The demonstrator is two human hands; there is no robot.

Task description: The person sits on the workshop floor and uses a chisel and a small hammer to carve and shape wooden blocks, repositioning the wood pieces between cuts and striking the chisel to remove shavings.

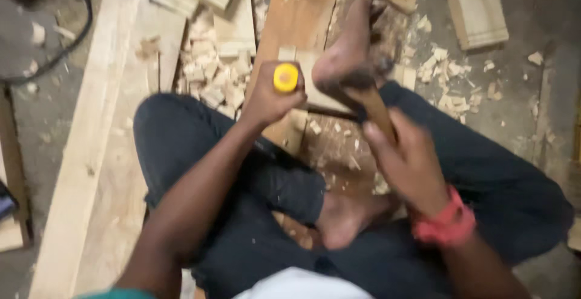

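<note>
I sit on the floor in dark trousers, one bare foot (348, 51) pressed on a brown wooden board (299, 14). My left hand (269, 96) is closed around a tool with a yellow handle end (285, 77), held upright over the board; its tip is hidden. My right hand (402, 154), with a red wristband (448, 223), grips the wooden handle (376, 108) of a hammer whose head is blurred near my foot. My other foot (342, 217) is tucked under my leg.
Pale planks (103, 154) lie on the left. Wood chips and offcut blocks (212, 69) are heaped behind my left knee, more chips (445, 63) on the right. A moulded wood piece (478, 8) lies at the top right. A black cable (82, 20) curves at the top left.
</note>
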